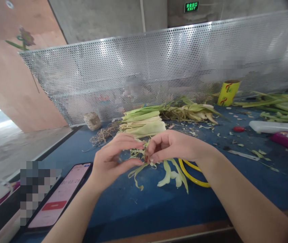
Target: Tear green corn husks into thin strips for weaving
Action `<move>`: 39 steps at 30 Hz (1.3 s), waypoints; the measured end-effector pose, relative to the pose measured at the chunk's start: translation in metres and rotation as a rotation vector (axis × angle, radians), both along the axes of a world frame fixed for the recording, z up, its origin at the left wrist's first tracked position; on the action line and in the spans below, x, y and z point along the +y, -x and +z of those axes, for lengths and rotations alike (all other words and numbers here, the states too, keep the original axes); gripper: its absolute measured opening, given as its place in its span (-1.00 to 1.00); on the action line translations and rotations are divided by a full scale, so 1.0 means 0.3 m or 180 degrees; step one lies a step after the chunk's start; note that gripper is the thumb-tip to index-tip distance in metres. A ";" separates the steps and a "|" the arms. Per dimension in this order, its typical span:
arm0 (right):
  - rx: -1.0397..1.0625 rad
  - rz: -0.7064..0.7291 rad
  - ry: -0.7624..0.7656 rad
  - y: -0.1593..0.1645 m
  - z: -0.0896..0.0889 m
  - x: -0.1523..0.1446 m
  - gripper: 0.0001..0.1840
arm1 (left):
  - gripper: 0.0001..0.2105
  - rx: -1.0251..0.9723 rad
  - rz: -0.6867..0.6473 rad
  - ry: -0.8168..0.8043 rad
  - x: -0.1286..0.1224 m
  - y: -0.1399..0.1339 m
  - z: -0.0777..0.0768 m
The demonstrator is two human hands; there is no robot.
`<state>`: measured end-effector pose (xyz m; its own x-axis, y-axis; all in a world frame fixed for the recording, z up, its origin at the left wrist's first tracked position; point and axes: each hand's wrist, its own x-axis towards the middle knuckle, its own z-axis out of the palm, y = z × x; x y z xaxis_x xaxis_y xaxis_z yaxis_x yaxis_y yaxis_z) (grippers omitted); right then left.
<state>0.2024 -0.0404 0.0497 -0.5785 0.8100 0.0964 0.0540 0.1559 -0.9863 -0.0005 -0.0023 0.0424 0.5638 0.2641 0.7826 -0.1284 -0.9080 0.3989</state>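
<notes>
Over the blue table, my left hand [118,158] holds its thumb and fingers apart in a C shape, fingertips close to my right hand. My right hand [165,148] has thumb and fingers pinched together on something small, mostly hidden by the fingertips. Thin, curly pale-green strips [136,153] lie behind and below the fingertips. Just below my right hand are some pale green leaf pieces [170,175], with a yellow ring [193,177] beside them, partly covered by my wrist. Behind both hands lies a stack of flat husk-like leaves [144,125].
Brown twine [105,133] and a pale block [92,120] sit at back left; a phone [61,194] lies front left. Dried leaf bundles [191,113], a yellow tube [228,92], a metal blade [243,155] and a white-and-purple tool [272,127] lie right. A perforated metal screen [159,64] stands behind.
</notes>
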 end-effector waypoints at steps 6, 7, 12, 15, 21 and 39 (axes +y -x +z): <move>0.0071 -0.0193 -0.0003 0.011 0.006 -0.010 -0.94 | -0.63 0.0099 -0.0123 0.0185 -0.004 -0.015 -0.006; 0.0135 -0.0155 0.0013 0.015 0.006 -0.010 -0.96 | -0.66 0.0087 -0.0126 0.0176 -0.003 -0.016 -0.007; 0.0470 -0.0015 0.0119 0.035 0.005 -0.013 -0.97 | -0.71 0.0019 -0.0171 0.0299 0.008 -0.018 -0.016; 0.0450 0.0086 0.0113 0.044 0.004 -0.014 -0.96 | -0.71 -0.0081 -0.0354 0.0414 0.012 -0.020 -0.020; 0.0611 0.0428 0.0363 0.061 -0.005 -0.013 -0.91 | -0.78 0.0044 -0.0510 0.0408 0.003 -0.026 -0.012; -0.0394 0.0421 -0.0218 0.037 0.010 -0.016 -0.85 | -0.85 -0.0023 -0.0568 0.0734 -0.017 -0.033 -0.006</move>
